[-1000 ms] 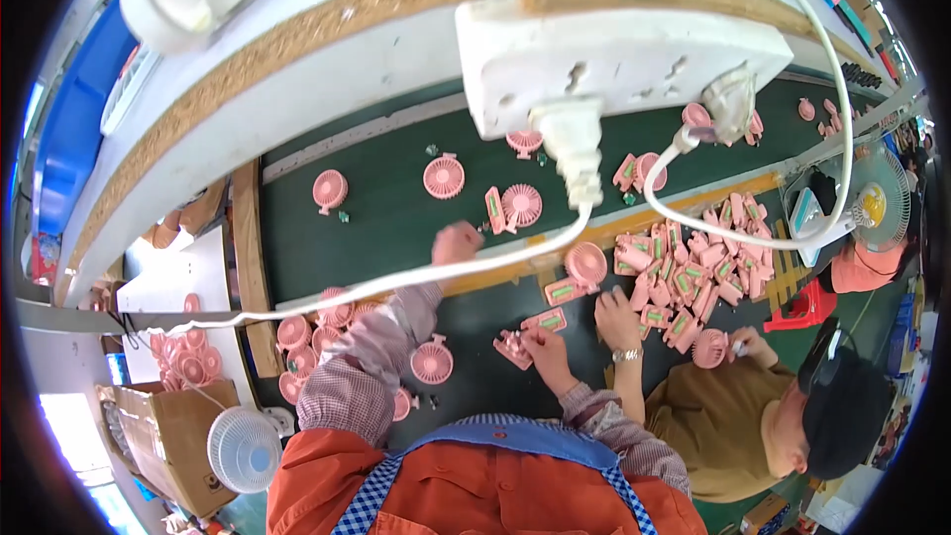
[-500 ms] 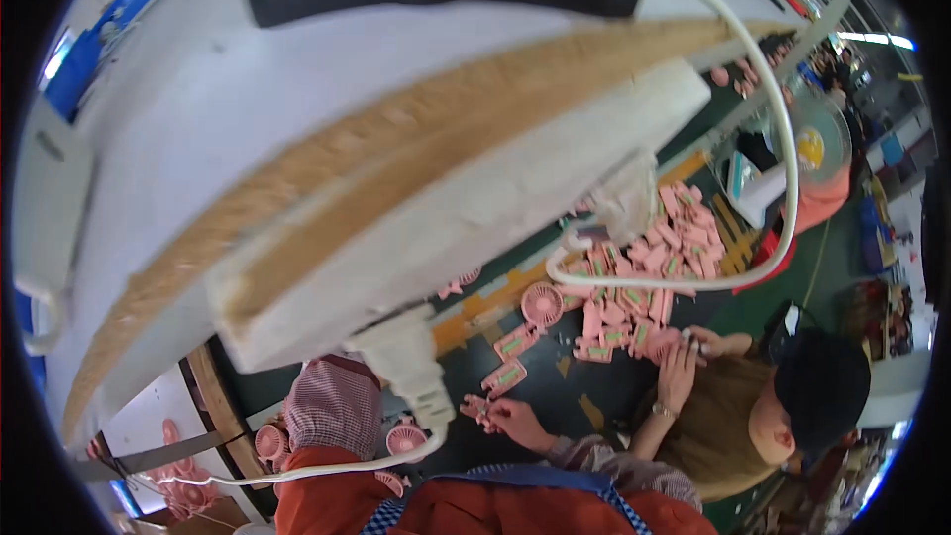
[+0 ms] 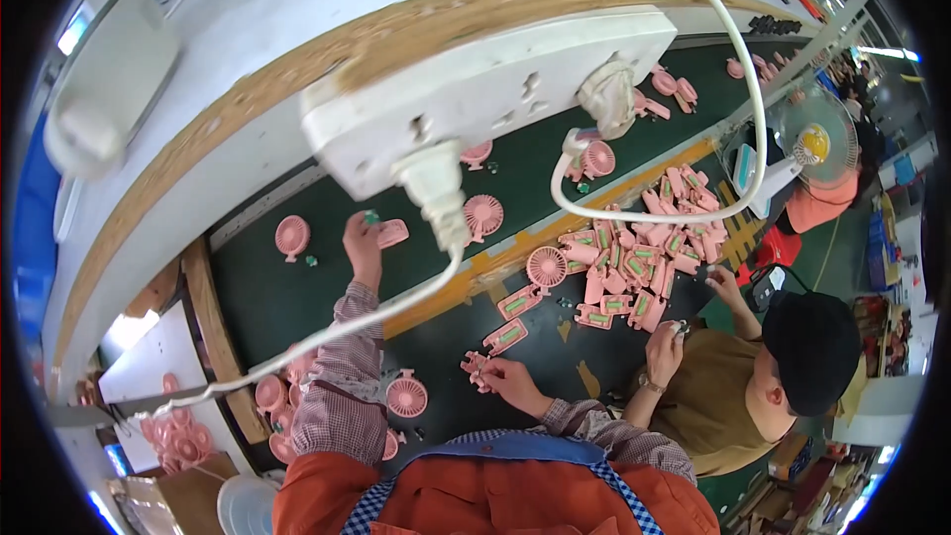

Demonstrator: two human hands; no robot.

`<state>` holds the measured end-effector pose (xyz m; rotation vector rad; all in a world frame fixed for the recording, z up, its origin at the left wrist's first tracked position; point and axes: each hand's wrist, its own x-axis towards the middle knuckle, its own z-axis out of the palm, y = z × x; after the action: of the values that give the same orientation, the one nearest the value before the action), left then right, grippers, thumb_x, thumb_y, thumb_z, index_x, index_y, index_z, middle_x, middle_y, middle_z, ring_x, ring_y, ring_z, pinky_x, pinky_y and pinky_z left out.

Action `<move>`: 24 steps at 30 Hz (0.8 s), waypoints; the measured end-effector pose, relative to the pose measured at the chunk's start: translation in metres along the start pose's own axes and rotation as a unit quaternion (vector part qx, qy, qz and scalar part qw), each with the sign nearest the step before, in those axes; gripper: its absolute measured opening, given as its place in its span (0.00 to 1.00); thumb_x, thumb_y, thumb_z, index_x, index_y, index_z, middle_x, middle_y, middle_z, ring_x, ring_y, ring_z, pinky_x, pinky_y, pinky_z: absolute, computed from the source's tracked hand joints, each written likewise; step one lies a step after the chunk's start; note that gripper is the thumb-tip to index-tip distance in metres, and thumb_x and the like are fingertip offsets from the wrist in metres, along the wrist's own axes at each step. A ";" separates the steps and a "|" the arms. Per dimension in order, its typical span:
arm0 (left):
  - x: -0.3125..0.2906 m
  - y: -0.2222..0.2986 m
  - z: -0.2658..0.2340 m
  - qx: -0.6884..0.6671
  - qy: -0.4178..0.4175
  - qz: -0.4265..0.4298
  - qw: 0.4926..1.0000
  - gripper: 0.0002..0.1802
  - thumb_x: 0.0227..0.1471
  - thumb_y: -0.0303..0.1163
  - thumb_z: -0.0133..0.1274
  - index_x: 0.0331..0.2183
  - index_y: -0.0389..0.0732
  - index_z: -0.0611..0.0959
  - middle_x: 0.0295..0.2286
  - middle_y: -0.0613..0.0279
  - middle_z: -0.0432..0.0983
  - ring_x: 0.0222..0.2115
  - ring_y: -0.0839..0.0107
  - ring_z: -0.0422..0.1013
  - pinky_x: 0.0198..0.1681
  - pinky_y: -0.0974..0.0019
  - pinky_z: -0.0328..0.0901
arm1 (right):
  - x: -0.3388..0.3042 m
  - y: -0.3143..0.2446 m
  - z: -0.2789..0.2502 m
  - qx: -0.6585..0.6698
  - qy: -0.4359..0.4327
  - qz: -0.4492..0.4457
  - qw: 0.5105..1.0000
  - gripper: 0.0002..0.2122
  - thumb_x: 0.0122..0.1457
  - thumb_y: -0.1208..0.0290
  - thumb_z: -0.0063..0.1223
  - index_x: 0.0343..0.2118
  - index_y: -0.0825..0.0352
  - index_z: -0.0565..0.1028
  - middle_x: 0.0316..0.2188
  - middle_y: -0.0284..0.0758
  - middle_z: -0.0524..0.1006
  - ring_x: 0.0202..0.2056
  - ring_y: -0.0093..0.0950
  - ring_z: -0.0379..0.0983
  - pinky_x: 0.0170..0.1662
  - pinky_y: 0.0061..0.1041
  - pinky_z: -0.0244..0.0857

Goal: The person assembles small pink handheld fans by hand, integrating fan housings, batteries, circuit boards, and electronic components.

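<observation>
My left hand [image 3: 365, 250] reaches out over the green belt, fingers pinched at a small green piece [image 3: 370, 217]. A pink handle casing [image 3: 392, 233] lies right beside its fingertips. Nearer to my body, my right hand [image 3: 513, 385] grips a small pink plastic part [image 3: 477, 369] above the dark table. Two pink casings with green strips inside, one of them this casing [image 3: 506, 336], lie just beyond it. A round pink fan head [image 3: 406, 394] rests between my forearms.
A white power strip [image 3: 495, 89] with plugs and a looping white cable hangs under the shelf [image 3: 327, 50]. A pile of pink casings [image 3: 644, 263] covers the table's right part. A co-worker in a black cap [image 3: 812, 352] sits there, handling a small part.
My left arm has stretched forward, bringing its hand into view over the belt. My right hand stays near its place with the pink part. The co-worker's hands have moved apart.
</observation>
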<state>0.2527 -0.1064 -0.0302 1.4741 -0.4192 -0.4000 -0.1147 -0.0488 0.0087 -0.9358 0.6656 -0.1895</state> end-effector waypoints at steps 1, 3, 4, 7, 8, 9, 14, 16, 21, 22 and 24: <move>-0.017 0.012 0.005 -0.006 -0.024 -0.044 0.999 0.14 0.45 0.13 0.43 0.37 0.32 0.73 0.23 0.57 0.73 0.22 0.73 0.72 0.24 0.73 0.66 | -0.002 0.001 -0.002 0.011 0.003 -0.011 1.000 0.04 0.56 0.84 0.44 0.31 0.73 0.71 0.38 0.38 0.74 0.47 0.26 0.69 0.33 0.18 0.69; -0.040 0.035 0.004 -0.046 -0.097 -0.062 0.992 0.13 0.46 0.15 0.44 0.37 0.33 0.73 0.18 0.58 0.72 0.18 0.75 0.69 0.21 0.75 0.64 | -0.006 -0.016 0.003 -0.052 0.032 -0.031 0.998 0.02 0.55 0.83 0.46 0.30 0.73 0.72 0.32 0.37 0.75 0.38 0.24 0.73 0.32 0.18 0.69; -0.053 0.046 -0.001 -0.034 -0.152 -0.096 0.983 0.09 0.50 0.19 0.44 0.37 0.33 0.74 0.24 0.62 0.75 0.24 0.77 0.70 0.29 0.76 0.64 | -0.008 -0.024 0.003 -0.078 0.050 -0.038 0.995 0.02 0.55 0.83 0.47 0.30 0.73 0.72 0.30 0.36 0.76 0.35 0.23 0.74 0.32 0.18 0.69; -0.094 0.072 -0.011 -0.017 -0.182 -0.065 0.981 0.12 0.49 0.17 0.45 0.38 0.36 0.75 0.23 0.65 0.74 0.24 0.79 0.71 0.29 0.76 0.64 | -0.012 -0.054 0.016 -0.100 0.067 -0.131 0.984 0.03 0.54 0.80 0.49 0.31 0.73 0.73 0.23 0.30 0.74 0.24 0.15 0.68 0.28 0.15 0.63; -0.113 0.096 -0.004 -0.050 -0.174 -0.090 0.979 0.12 0.49 0.17 0.45 0.38 0.36 0.75 0.24 0.65 0.74 0.24 0.79 0.71 0.29 0.76 0.64 | -0.012 -0.061 0.015 -0.144 0.077 -0.154 0.975 0.03 0.54 0.80 0.49 0.30 0.72 0.73 0.22 0.28 0.73 0.24 0.13 0.67 0.27 0.13 0.61; -0.128 0.102 -0.007 -0.046 -0.185 -0.084 0.978 0.12 0.50 0.17 0.45 0.38 0.36 0.75 0.24 0.64 0.75 0.24 0.79 0.70 0.29 0.77 0.64 | -0.014 -0.074 0.020 -0.149 0.075 -0.153 0.974 0.03 0.54 0.79 0.49 0.30 0.72 0.74 0.21 0.28 0.73 0.23 0.13 0.67 0.26 0.13 0.60; -0.203 0.143 -0.004 -0.053 -0.223 -0.120 0.966 0.11 0.50 0.16 0.46 0.37 0.35 0.75 0.27 0.66 0.74 0.25 0.81 0.69 0.30 0.78 0.65 | -0.031 -0.123 0.045 -0.204 0.056 -0.211 0.954 0.02 0.54 0.82 0.47 0.29 0.73 0.72 0.23 0.31 0.74 0.24 0.15 0.68 0.27 0.14 0.64; -0.225 0.149 -0.007 -0.086 -0.233 -0.129 0.960 0.11 0.49 0.16 0.47 0.37 0.34 0.75 0.27 0.66 0.74 0.26 0.82 0.69 0.29 0.79 0.65 | -0.039 -0.135 0.059 -0.204 0.078 -0.247 0.944 0.02 0.52 0.80 0.51 0.27 0.72 0.73 0.19 0.29 0.73 0.21 0.14 0.67 0.24 0.14 0.59; -0.254 0.168 -0.008 -0.086 -0.253 -0.144 0.953 0.10 0.49 0.15 0.47 0.36 0.33 0.74 0.27 0.66 0.74 0.27 0.82 0.70 0.31 0.78 0.66 | -0.052 -0.131 0.064 -0.263 0.087 -0.282 0.919 0.01 0.50 0.82 0.52 0.27 0.72 0.73 0.21 0.31 0.74 0.21 0.15 0.67 0.24 0.15 0.60; -0.258 0.171 -0.008 -0.081 -0.255 -0.126 0.955 0.09 0.49 0.15 0.47 0.35 0.33 0.73 0.27 0.66 0.74 0.27 0.82 0.70 0.31 0.78 0.66 | -0.055 -0.130 0.065 -0.266 0.090 -0.294 0.914 0.02 0.50 0.82 0.52 0.27 0.72 0.73 0.22 0.31 0.74 0.21 0.16 0.68 0.24 0.15 0.60; -0.263 0.175 -0.008 -0.080 -0.267 -0.125 0.952 0.09 0.49 0.15 0.46 0.35 0.33 0.73 0.26 0.66 0.74 0.27 0.82 0.70 0.31 0.78 0.66 | -0.058 -0.128 0.066 -0.267 0.092 -0.306 0.909 0.02 0.50 0.82 0.52 0.27 0.72 0.73 0.22 0.32 0.74 0.21 0.16 0.68 0.24 0.15 0.60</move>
<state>0.0294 0.0428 0.1376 1.2499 -0.6137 -1.0250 -0.1034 -0.0550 0.1635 -1.6632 0.5862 -0.6857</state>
